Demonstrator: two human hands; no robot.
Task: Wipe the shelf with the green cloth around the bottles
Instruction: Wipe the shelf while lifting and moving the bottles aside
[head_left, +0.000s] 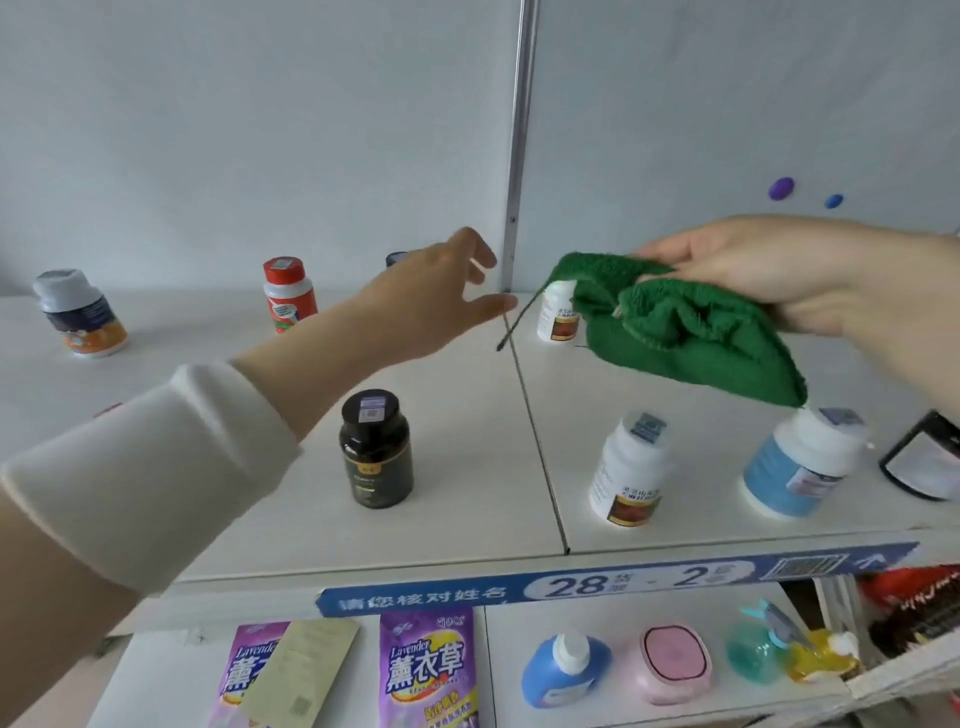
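Observation:
My right hand (769, 275) grips a bunched green cloth (675, 327) and holds it in the air above the white shelf (467, 415). The cloth hangs over a white bottle with a blue label (795, 467) and partly hides a small white bottle (557, 312) at the back. My left hand (441, 291) reaches forward over the shelf with fingers spread, holding nothing. A dark bottle (376, 449) stands below my left forearm. Another white bottle (628, 467) stands near the front edge.
A red-capped bottle (288, 293) and a blue-orange bottle (80, 312) stand at the back left. A dark jar (924, 457) sits at the far right. A metal post (519, 130) divides the back wall. Lavender packets (426, 670) and a blue bottle (566, 670) fill the lower shelf.

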